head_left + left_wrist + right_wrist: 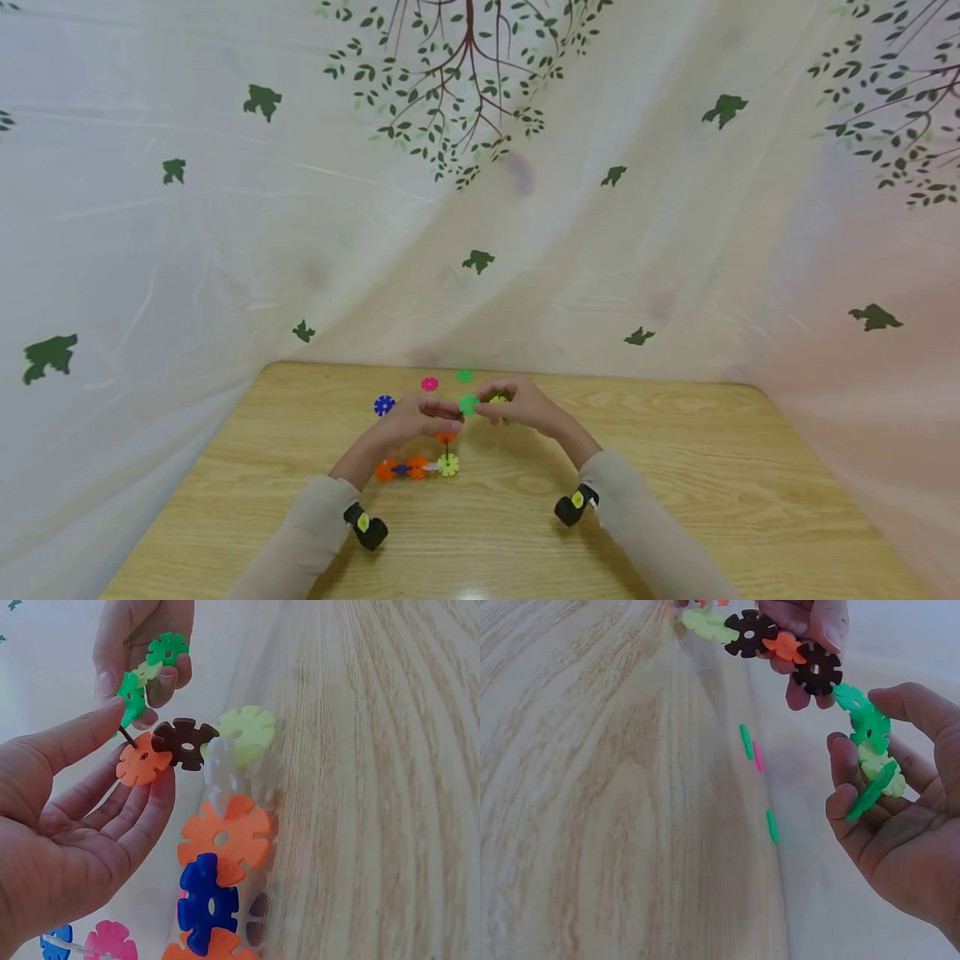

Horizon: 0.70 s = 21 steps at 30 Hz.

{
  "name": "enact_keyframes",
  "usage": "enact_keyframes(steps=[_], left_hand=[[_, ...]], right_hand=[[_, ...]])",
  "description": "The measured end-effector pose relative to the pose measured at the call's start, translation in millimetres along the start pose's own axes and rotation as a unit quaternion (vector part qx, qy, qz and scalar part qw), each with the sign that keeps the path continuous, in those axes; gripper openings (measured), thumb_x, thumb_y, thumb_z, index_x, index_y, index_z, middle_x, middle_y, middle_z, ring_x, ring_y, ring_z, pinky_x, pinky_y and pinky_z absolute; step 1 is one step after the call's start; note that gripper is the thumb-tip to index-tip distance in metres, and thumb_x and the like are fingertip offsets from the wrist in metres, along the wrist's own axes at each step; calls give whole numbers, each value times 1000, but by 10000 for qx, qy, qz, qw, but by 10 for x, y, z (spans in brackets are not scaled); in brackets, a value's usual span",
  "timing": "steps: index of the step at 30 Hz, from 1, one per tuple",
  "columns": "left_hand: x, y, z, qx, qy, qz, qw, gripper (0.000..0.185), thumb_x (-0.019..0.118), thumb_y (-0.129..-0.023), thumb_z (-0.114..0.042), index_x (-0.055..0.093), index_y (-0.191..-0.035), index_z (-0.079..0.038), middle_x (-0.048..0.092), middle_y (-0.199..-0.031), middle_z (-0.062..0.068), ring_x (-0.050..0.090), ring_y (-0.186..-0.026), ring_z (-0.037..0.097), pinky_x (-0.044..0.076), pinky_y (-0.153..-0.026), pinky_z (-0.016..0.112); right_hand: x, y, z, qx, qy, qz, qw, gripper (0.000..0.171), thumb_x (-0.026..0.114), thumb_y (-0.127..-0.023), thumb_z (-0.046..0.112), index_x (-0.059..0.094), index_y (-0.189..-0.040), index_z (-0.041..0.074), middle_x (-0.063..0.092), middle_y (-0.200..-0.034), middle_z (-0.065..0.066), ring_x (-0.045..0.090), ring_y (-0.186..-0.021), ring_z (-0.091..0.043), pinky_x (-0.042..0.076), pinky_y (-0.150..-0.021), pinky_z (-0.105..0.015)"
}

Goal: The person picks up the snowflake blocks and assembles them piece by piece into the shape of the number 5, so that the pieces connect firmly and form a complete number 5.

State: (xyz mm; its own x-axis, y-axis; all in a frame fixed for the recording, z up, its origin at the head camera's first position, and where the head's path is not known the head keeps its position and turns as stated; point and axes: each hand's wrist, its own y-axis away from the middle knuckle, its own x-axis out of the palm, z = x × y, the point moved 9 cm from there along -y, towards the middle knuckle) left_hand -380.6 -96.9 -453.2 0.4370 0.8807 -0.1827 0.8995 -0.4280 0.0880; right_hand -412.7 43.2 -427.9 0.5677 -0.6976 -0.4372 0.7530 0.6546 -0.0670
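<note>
A: What is the largest thing shown?

B: A wooden table point(675, 500), backed by a pale curtain point(225, 208) printed with trees and leaves.

A: What sits on the table in front of the person?

B: A chain of slotted plastic discs point(217, 847), orange, blue, white and yellow-green. Its low end rests on the table; its upper end rises to the hands.

A: How does the left hand point(420, 417) stand?

B: Its thumb and fingers are curled round the top of the chain, at an orange disc point(142, 761) joined to a dark brown disc point(184, 742).

A: And the right hand point(521, 404)?

B: It pinches a small cluster of discs point(874, 761), two green with a pale yellow one between, held just beside the chain's upper end. Whether the cluster touches the chain cannot be told.

A: What are the smallest things?

B: Loose single discs lying beyond the hands: a blue disc point(384, 405), a pink disc point(429, 384) and a green disc point(465, 376), apart from one another.
</note>
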Motion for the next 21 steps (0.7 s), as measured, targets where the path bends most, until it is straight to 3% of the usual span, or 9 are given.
enact_keyframes(steps=[5, 10, 16, 21], left_hand=[[2, -11, -4, 22, -19, -53, 10000, 40, 71, -84, -20, 62, -119, -1, 65, -114, 17, 65, -95, 19, 52, -88, 39], [2, -10, -28, 13, -78, -133, 9999, 38, 71, -84, -20, 63, -117, -2, 66, -112, 15, 65, -94, 19, 53, -86, 38], [10, -28, -45, 48, -191, -282, 9994, 35, 71, -84, -21, 65, -115, -4, 68, -106, 11, 65, -91, 18, 53, -81, 34], [9, -55, -28, 69, -132, -363, 9992, 34, 70, -85, -20, 64, -114, -4, 68, -107, 11, 65, -91, 18, 54, -80, 34]], right_hand=[[-5, -17, -17, 82, 121, 107, 9998, 16, 65, -89, 25, 70, -103, 17, 67, -95, -5, 55, -78, -50, 44, -54, -37], [0, -50, -37, 98, 151, 140, 9997, 14, 64, -90, 25, 70, -101, 20, 66, -98, -14, 53, -77, -51, 44, -55, -41], [52, -82, -42, 125, 84, 230, 9996, 18, 63, -90, 28, 70, -101, 16, 62, -100, -26, 54, -79, -50, 43, -55, -36], [51, -109, -50, 228, 5, 160, 9996, 24, 57, -94, 33, 68, -100, 13, 63, -95, -19, 55, -78, -50, 42, -54, -32]])
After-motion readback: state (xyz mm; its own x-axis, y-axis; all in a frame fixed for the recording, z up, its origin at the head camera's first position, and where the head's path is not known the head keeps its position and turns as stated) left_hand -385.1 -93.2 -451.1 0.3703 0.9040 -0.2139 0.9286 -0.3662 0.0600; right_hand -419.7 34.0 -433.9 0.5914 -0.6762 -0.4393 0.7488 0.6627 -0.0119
